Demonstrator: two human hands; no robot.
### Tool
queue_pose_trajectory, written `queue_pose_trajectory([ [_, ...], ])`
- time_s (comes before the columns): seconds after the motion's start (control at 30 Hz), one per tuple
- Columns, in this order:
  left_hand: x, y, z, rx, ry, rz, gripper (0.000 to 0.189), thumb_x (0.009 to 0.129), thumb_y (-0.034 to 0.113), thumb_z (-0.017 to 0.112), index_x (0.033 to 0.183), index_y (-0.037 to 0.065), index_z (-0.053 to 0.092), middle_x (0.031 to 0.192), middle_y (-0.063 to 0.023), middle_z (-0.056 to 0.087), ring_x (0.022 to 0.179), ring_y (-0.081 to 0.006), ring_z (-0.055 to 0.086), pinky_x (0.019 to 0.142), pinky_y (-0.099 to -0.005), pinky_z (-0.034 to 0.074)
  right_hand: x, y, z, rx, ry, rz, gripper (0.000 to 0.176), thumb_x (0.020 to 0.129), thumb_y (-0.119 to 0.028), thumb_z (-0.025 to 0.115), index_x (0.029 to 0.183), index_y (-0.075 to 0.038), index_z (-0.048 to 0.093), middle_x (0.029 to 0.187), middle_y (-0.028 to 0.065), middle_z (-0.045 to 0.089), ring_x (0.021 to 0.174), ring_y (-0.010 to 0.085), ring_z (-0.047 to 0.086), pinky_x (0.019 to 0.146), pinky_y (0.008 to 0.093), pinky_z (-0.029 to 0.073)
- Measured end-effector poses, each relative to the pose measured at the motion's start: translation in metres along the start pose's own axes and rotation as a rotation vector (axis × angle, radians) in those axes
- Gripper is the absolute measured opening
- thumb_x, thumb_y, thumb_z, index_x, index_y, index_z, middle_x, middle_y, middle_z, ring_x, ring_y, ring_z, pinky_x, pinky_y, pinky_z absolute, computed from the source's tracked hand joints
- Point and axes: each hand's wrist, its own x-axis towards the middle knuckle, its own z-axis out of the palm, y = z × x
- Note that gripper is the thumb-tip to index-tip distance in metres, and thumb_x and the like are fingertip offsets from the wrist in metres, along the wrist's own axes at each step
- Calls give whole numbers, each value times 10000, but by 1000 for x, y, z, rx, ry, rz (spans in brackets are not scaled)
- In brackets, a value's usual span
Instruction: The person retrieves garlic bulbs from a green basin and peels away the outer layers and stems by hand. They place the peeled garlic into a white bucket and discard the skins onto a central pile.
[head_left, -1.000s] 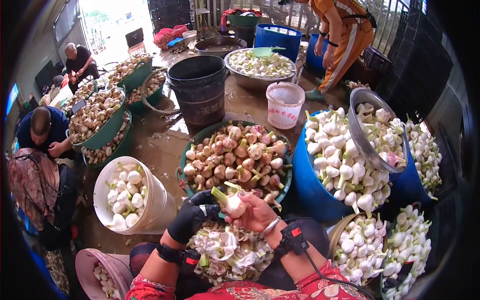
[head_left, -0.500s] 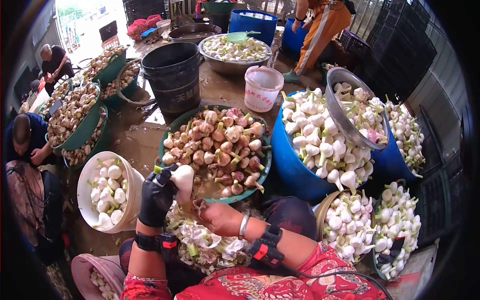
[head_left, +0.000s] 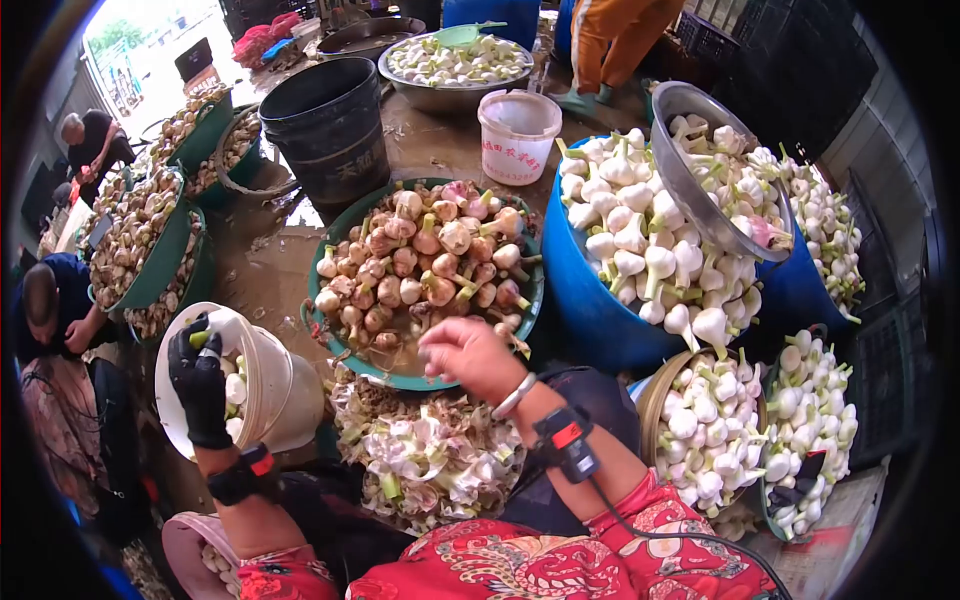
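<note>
My left hand (head_left: pixel 203 388), in a black glove, is over the white bucket (head_left: pixel 283 395) at the left. Its fingers are closed on a peeled white garlic bulb, whose green stem (head_left: pixel 199 339) shows at the fingertips. More white garlic bulbs (head_left: pixel 236 388) lie in that bucket, partly hidden by the hand. My bare right hand (head_left: pixel 478 362) hangs over the near rim of the green basin (head_left: pixel 408 382), fingers loosely bent and apart, holding nothing. Brownish unpeeled garlic bulbs (head_left: pixel 427 240) are heaped in the basin. Below it lies a pile of stripped garlic skins (head_left: pixel 430 460).
At right, a blue tub (head_left: pixel 570 290) brims with white garlic, a metal bowl (head_left: pixel 672 170) tilted on top. Behind the basin stand a black bucket (head_left: pixel 330 150) and a small white pail (head_left: pixel 519 150). One person (head_left: pixel 55 310) sits at left; another stands behind.
My left hand has moved left with the white garlic bulb, from above the skins to the white bucket. My right hand has let go of the skin and moved right and up toward the basin.
</note>
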Motion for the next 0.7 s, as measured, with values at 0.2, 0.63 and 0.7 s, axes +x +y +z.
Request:
queue_pose_trajectory([
  [0.2,-21,35,84,98,-312,135,313,768,-16,598,1079,13,619,1023,-133,631,944,-243,608,844,-324,468,6,-42,-78,700,394,-135,192,821,-18,539,1011,-31,561,818,59,607,542,81,511,543,249,451],
  [0.63,-123,21,371,94,-950,-206,525,714,476,669,1020,54,599,952,-227,635,936,-397,602,821,-457,471,9,-53,-68,571,597,-115,178,795,-8,526,968,-3,567,772,37,569,577,84,492,472,216,377],
  [0.7,-123,0,373,-41,-953,-255,464,717,439,671,965,49,635,954,-226,640,933,-397,601,824,-457,468,10,-51,-67,559,513,-89,159,797,-14,543,951,-7,581,765,24,572,594,87,508,483,212,384],
])
